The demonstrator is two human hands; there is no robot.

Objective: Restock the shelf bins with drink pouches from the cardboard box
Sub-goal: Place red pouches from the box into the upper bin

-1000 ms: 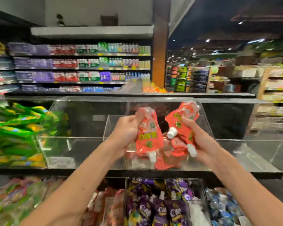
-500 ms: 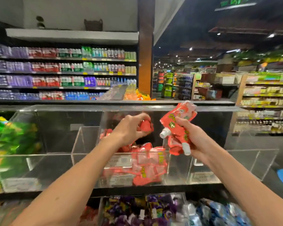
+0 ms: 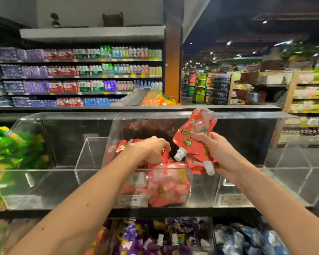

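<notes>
A clear acrylic shelf bin (image 3: 107, 144) sits in front of me, holding a pile of red drink pouches (image 3: 166, 184). My left hand (image 3: 149, 150) reaches down inside it, fingers curled over a red pouch (image 3: 165, 156) on top of the pile. To the right of the bin, at rim height, my right hand (image 3: 217, 153) grips two red pouches with white spouts pointing down: one upright (image 3: 193, 137) and one lower behind it (image 3: 199, 163). No cardboard box is in view.
A bin of green pouches (image 3: 11, 148) stands at the left. Between it and the red pouches is a clear bin (image 3: 66, 179), and another clear bin (image 3: 287, 173) is at the right. The lower shelf holds purple pouches (image 3: 155, 236) and blue-white pouches (image 3: 247, 240).
My left hand has moved forward and down into the bin with its red pouch. My right hand has stayed beside the bin, still holding its two pouches.
</notes>
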